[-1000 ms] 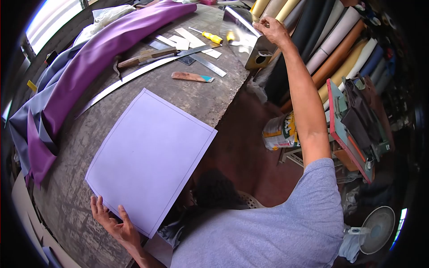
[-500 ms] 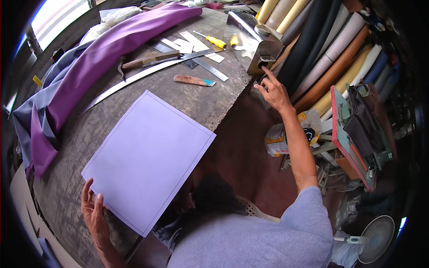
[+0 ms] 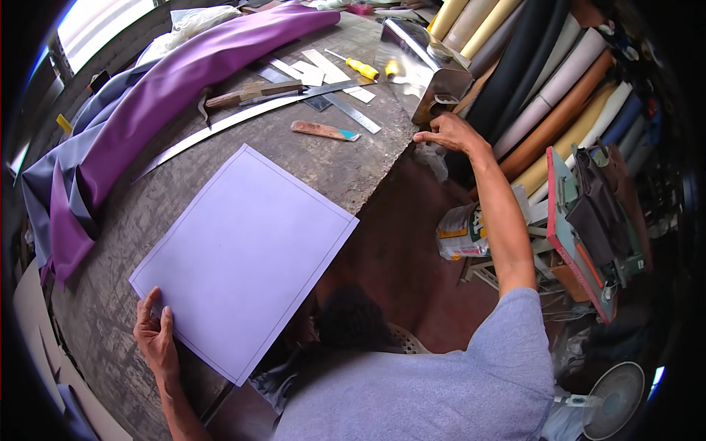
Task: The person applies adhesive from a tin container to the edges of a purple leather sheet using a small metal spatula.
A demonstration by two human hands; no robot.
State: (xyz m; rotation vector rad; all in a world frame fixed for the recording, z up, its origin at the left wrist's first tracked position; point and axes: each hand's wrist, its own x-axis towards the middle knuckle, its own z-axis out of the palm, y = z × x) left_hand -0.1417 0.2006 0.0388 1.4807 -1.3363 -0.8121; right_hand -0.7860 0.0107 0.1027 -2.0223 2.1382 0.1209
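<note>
A pale lilac sheet (image 3: 246,253) with a thin drawn border lies on the worn round table (image 3: 323,165), its right corner hanging over the edge. My left hand (image 3: 156,336) rests flat on the table at the sheet's near-left edge, fingers spread and touching it. My right hand (image 3: 445,132) reaches out to the table's right edge, just below a shiny metal box (image 3: 415,66), fingers curled with nothing visible in them.
Purple and grey fabric (image 3: 140,110) drapes along the table's left side. A long metal ruler (image 3: 220,128), wooden-handled tools (image 3: 250,92), a knife (image 3: 323,131), a yellow screwdriver (image 3: 357,66) and card strips lie at the back. Rolls of material (image 3: 559,95) stand at right, a fan (image 3: 614,389) below.
My right hand came down from the top of the metal box to the table's right edge. My left hand slid slightly left along the sheet's edge.
</note>
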